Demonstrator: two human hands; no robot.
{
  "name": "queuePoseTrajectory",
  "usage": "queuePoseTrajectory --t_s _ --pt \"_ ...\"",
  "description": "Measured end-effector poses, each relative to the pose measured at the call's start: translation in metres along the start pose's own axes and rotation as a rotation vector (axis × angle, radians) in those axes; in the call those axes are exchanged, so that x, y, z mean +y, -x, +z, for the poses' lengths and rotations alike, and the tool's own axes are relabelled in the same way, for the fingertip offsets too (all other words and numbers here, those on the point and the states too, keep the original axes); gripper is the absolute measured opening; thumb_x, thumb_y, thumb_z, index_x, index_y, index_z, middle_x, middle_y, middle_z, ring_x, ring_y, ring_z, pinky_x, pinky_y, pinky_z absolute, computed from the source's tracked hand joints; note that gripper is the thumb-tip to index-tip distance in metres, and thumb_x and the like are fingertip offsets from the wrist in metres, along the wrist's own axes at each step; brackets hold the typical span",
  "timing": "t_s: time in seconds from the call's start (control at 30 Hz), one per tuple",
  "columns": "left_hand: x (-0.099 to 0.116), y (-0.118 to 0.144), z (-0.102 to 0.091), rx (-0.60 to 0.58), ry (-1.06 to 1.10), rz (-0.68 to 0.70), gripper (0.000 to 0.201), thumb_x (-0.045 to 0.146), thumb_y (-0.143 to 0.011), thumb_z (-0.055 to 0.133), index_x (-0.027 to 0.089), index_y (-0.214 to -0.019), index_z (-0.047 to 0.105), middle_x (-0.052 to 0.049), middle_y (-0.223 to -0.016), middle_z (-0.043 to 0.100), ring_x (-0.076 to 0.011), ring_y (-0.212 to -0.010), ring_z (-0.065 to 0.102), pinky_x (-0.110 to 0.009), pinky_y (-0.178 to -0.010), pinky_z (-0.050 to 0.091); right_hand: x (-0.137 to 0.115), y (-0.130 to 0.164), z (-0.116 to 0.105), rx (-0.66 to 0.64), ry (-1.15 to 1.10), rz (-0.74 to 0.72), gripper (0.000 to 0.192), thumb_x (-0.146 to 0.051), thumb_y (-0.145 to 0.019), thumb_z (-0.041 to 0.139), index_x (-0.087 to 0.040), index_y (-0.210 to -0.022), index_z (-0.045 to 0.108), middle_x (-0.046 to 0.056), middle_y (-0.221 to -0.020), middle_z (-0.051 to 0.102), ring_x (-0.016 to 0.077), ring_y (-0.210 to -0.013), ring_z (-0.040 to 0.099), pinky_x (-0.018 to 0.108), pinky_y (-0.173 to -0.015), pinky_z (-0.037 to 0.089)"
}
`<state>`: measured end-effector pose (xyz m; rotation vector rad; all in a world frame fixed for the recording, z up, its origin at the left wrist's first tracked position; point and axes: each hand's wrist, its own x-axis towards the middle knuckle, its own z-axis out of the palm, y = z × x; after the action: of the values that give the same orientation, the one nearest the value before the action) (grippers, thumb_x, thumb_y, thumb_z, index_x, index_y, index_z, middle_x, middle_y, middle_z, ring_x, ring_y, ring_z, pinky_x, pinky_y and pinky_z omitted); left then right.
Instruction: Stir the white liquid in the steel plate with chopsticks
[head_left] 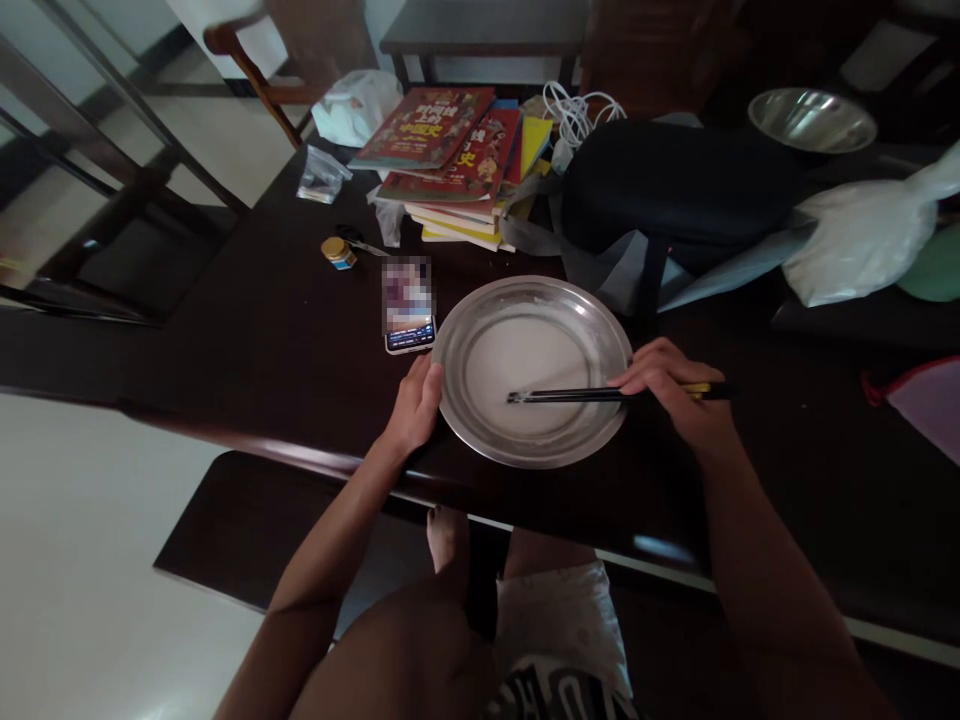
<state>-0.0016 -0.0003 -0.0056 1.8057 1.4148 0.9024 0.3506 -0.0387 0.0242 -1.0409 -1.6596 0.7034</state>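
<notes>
A round steel plate point(480, 420) with a thin white residue lies on the dark wooden table point(270, 350) near its front edge. My left hand point(416, 405) rests against the plate's left rim, fingers curled on it. My right hand point(671, 385) grips a pair of dark chopsticks point(570, 396) at the plate's right rim; their tips lie flat over the plate's middle, pointing left.
A lit phone point(409, 310) lies just left of the plate. Behind stand a small jar point(339, 252), a stack of books point(457, 160), a black case point(675, 190), white plastic bags point(862, 240) and a steel bowl point(812, 119). A bench point(247, 530) sits below the table edge.
</notes>
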Motion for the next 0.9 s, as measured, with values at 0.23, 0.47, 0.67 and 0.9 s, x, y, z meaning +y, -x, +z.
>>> queuePoseTrajectory --t_s 0.23,0.47,0.67,0.9 --pt "-0.001 0.0003 0.0006 0.006 0.009 0.007 0.082 0.078 -0.101 0.026 0.015 -0.125 0.073 -0.016 -0.122 0.075 -0.0324 -0.122 0.067 -0.048 -0.11 0.052 -0.0021 -0.0006 0.0004 0.054 0.0 -0.003 0.033 -0.033 -0.104 0.059 -0.032 -0.08 0.081 0.001 -0.078 0.08 0.0227 -0.079 0.065 0.042 -0.074 0.052" --pt "-0.001 0.0 0.0001 0.006 -0.021 0.006 0.083 0.077 -0.102 0.024 0.014 -0.124 0.074 -0.017 -0.12 0.076 -0.0321 -0.118 0.068 -0.048 -0.107 0.053 -0.0007 -0.0015 0.0003 0.094 0.035 -0.009 0.033 -0.035 -0.103 0.059 -0.033 -0.078 0.081 0.001 -0.078 0.08 0.0236 -0.08 0.065 0.043 -0.075 0.052" --pt "-0.001 0.0002 -0.0007 0.002 -0.014 0.029 0.082 0.075 -0.103 0.025 0.013 -0.125 0.073 -0.018 -0.122 0.075 -0.0324 -0.12 0.068 -0.048 -0.109 0.053 -0.0028 -0.0016 0.0013 0.014 0.056 0.011 0.028 -0.036 -0.102 0.062 -0.033 -0.084 0.082 0.002 -0.084 0.082 0.0248 -0.085 0.067 0.045 -0.078 0.053" --pt "-0.0015 0.0006 0.0 0.002 -0.019 0.012 0.086 0.078 -0.101 0.024 0.012 -0.125 0.073 -0.018 -0.12 0.075 -0.0324 -0.117 0.069 -0.048 -0.107 0.053 -0.0031 -0.0018 0.0007 -0.003 0.041 -0.001 0.029 -0.035 -0.103 0.061 -0.032 -0.083 0.081 0.001 -0.083 0.082 0.0239 -0.083 0.066 0.043 -0.077 0.052"
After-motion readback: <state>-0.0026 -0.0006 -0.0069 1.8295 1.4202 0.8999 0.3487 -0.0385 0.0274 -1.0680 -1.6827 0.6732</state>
